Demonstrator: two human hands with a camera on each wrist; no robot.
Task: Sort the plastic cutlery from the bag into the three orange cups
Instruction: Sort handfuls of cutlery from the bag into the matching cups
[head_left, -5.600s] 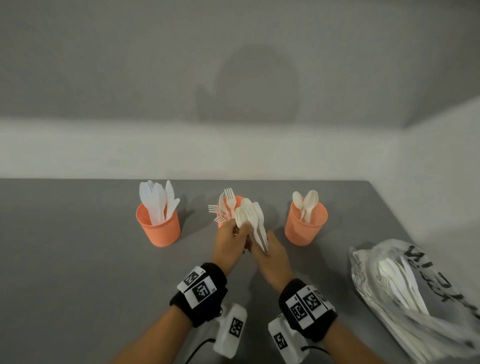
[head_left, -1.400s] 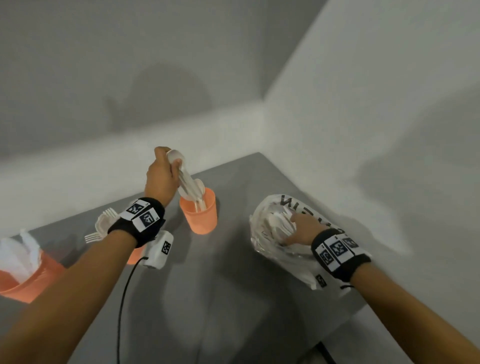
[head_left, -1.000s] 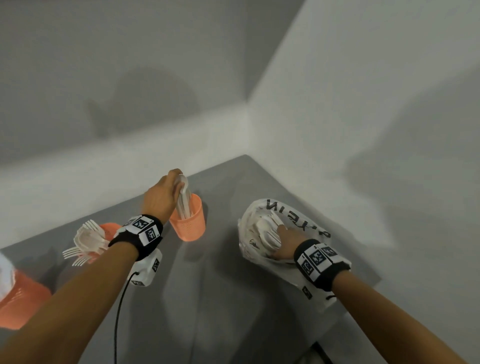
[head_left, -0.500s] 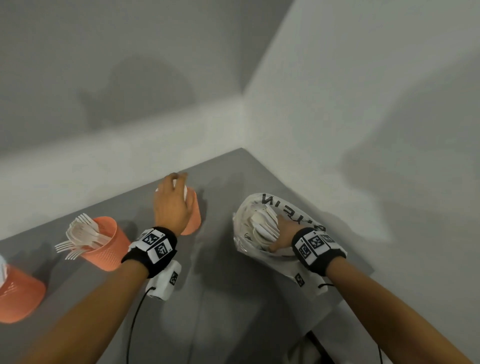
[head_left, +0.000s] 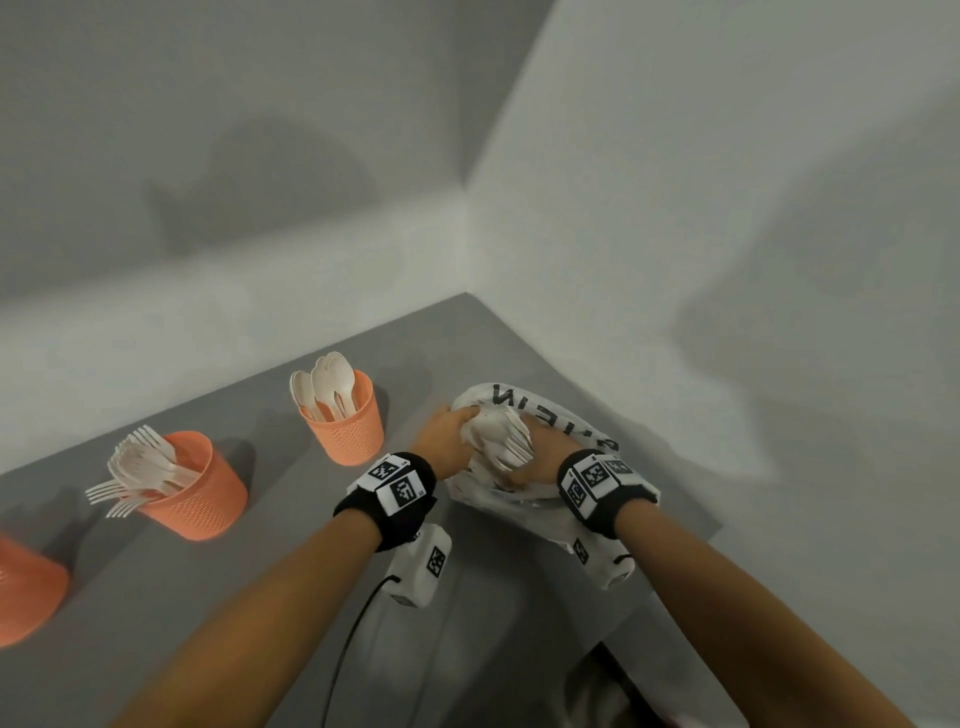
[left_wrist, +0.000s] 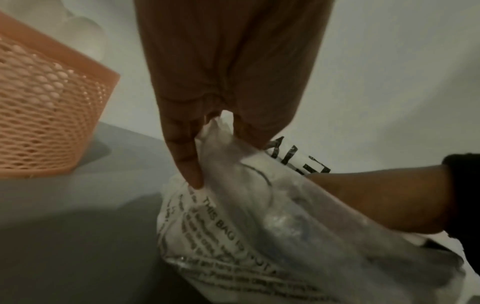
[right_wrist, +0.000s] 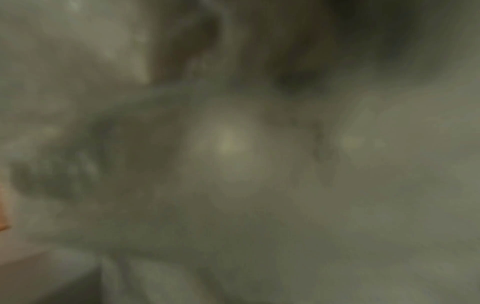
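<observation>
The clear printed plastic bag (head_left: 524, 410) lies near the table's right corner. My left hand (head_left: 452, 436) pinches the bag's edge, and the left wrist view shows its fingers (left_wrist: 187, 160) clamped on the film of the bag (left_wrist: 259, 216). My right hand (head_left: 535, 460) is inside the bag, curled round a bunch of white cutlery (head_left: 501, 436). Left of the bag stands an orange cup (head_left: 345, 431) with spoons. Further left come a cup (head_left: 200, 499) with forks and a third cup (head_left: 26, 597) cut off by the frame edge. The right wrist view is a blur of plastic.
The grey table (head_left: 260, 597) sits in a room corner, with walls close behind and to the right. A white device with a black cable (head_left: 421, 566) hangs under my left wrist. In the left wrist view the spoon cup (left_wrist: 46, 123) is close on the left.
My left hand let go of the spoons in the right-hand cup and moved right to take hold of the bag's edge. My right hand stayed in the bag on the cutlery.
</observation>
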